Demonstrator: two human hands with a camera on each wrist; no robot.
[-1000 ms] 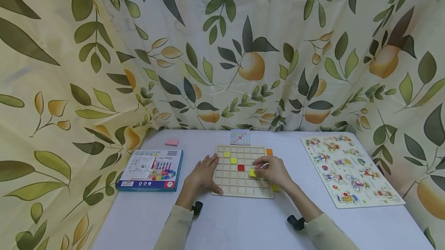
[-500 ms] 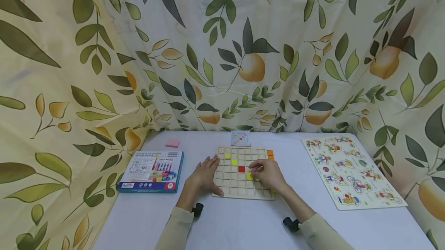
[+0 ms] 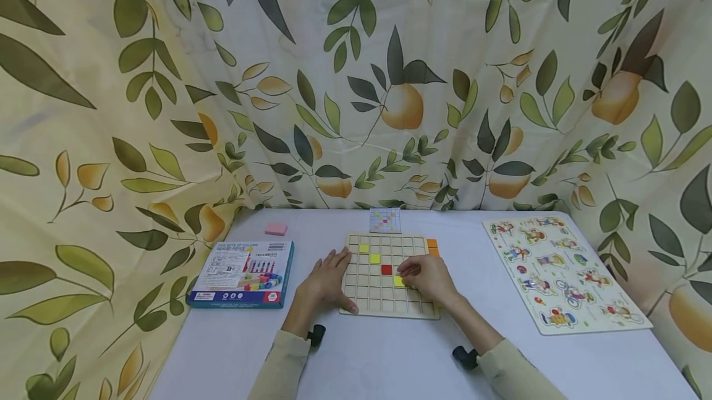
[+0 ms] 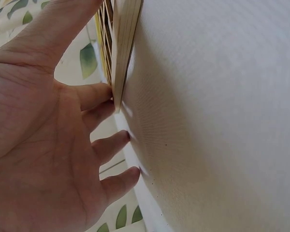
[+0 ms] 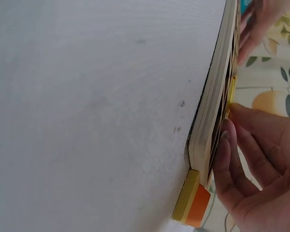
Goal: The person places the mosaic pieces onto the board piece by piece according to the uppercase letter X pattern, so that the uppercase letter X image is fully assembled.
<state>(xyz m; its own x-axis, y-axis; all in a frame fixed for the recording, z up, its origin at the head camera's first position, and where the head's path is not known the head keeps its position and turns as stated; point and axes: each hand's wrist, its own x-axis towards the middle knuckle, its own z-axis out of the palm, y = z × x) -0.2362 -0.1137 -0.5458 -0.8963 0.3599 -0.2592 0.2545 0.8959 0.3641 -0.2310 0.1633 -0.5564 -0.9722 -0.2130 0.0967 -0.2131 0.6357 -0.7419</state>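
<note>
A wooden grid board (image 3: 369,300) lies on the table. My left hand (image 3: 327,276) steadies its left side with spread fingers, thumb at the near corner; in the left wrist view the fingertips meet the board's edge (image 4: 123,53). Curled over the right half, my right hand (image 3: 427,277) pinches a yellow square tile (image 3: 398,280) low at the grid. That tile sits diagonally below a red tile (image 3: 386,270). Two more yellow tiles, one upper (image 3: 364,248) and one lower (image 3: 375,259), continue the diagonal up and left. The right wrist view shows fingertips at the yellow tile (image 5: 231,92).
Orange tiles (image 3: 432,243) line the board's right edge. Behind the board lies a small pattern card (image 3: 385,221). A boxed set (image 3: 241,273) and a pink block (image 3: 275,229) are at left, a picture puzzle board (image 3: 562,276) at right. A patterned curtain (image 3: 356,165) hangs behind.
My right hand has moved slightly left and toward me, bringing the yellow tile diagonally below the red one. It holds nearly still over the last half second. My left hand stays on the board.
</note>
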